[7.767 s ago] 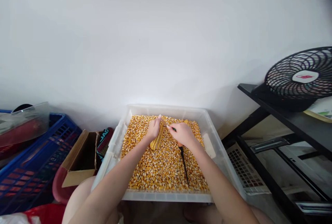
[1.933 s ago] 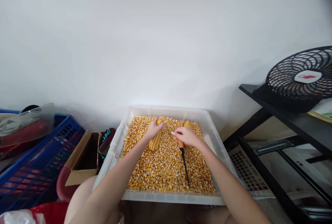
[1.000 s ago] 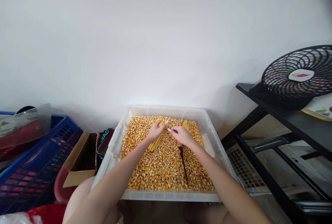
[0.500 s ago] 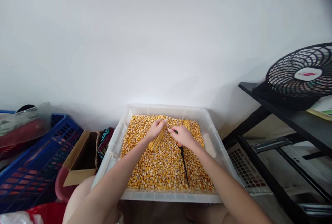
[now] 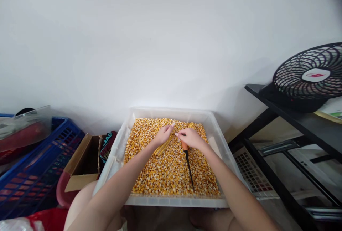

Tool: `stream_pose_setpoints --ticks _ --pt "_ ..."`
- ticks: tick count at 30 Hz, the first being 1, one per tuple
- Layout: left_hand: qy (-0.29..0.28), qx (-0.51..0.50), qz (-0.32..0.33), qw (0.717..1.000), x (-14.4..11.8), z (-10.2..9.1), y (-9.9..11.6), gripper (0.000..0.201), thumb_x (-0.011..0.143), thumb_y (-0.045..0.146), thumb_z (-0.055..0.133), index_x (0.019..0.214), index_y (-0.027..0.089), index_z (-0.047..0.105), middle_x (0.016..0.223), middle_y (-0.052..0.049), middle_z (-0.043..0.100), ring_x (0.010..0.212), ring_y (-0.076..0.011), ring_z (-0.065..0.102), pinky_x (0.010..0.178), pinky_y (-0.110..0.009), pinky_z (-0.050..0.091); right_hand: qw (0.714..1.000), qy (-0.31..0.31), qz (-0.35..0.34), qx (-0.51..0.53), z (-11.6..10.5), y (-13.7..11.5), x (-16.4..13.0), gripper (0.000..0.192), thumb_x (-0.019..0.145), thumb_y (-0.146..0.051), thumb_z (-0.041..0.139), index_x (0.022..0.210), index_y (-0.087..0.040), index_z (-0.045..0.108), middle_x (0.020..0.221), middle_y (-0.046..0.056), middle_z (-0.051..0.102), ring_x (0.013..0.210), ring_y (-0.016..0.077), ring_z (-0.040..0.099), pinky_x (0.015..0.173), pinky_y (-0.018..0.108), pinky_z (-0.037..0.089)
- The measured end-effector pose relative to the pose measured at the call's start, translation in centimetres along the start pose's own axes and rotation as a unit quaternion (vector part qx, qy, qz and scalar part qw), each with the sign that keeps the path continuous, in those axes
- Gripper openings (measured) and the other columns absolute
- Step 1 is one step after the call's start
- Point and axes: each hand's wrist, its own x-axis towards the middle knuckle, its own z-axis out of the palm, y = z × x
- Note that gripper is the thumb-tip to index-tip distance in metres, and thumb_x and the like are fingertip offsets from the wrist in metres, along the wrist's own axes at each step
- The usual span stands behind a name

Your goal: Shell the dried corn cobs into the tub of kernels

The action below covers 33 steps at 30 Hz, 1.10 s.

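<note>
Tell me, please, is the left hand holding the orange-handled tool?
No, the left hand grips a yellow corn cob, while the right hand holds the orange-handled tool.

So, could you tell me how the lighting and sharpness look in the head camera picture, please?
Head view: soft, even light, no glare; the white wall is plain, faintly shadowed beside the fan. Edges bow from lens distortion. The hands and corn cob are small but fairly sharp.

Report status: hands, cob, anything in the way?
Left hand grips corn cob. Right hand holds orange-handled tool. Loose kernels beneath; nothing blocking.
</note>
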Motion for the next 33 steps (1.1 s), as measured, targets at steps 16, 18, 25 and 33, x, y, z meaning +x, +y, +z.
stream_pose_setpoints --ticks 16,18,25,33 --pt "-0.065 0.205 0.081 0.973 -1.8 2.2 1.2 0.055 0.089 0.045 0.015 0.061 0.019 0.054 0.051 -0.005 0.048 0.048 -0.0175 0.047 0.056 -0.030 0.035 0.978 -0.191 0.006 0.086 -2.0 2.4 -0.2 0.026 0.071 -0.032 0.053 0.059 -0.014 0.067 0.053 0.000 0.060 0.051 0.0117 0.048 0.053 0.023 0.034" --pt "-0.067 0.201 0.098 0.972 -2.0 2.5 1.0 0.054 0.088 0.047 0.017 0.061 0.019 0.054 0.052 -0.006 0.049 0.046 -0.0175 0.046 0.057 -0.032 0.037 0.975 -0.206 0.010 0.077 -1.6 2.9 -0.1 0.022 0.069 -0.030 0.055 0.057 -0.014 0.066 0.048 -0.002 0.056 0.048 0.0104 0.044 0.050 0.022 0.031" --pt "-0.045 0.149 0.082 0.984 -2.1 2.8 0.5 0.045 0.081 0.055 0.035 0.058 0.020 0.052 0.051 -0.004 0.048 0.047 -0.0151 0.043 0.060 -0.030 0.040 0.967 -0.246 0.027 0.061 -0.4 3.7 0.1 0.020 0.067 -0.029 0.057 0.057 -0.014 0.065 0.049 -0.002 0.057 0.045 0.0091 0.042 0.047 0.022 0.028" --pt "0.056 -0.163 -0.119 0.978 0.2 -1.5 0.8 0.061 0.077 0.069 0.025 0.064 0.018 0.056 0.054 -0.004 0.056 0.054 -0.0176 0.053 0.057 -0.031 0.042 0.991 -0.125 0.044 -0.010 -0.1 4.4 0.5 0.033 0.079 -0.039 0.049 0.058 -0.015 0.058 0.051 -0.001 0.052 0.049 0.0107 0.043 0.047 0.022 0.026"
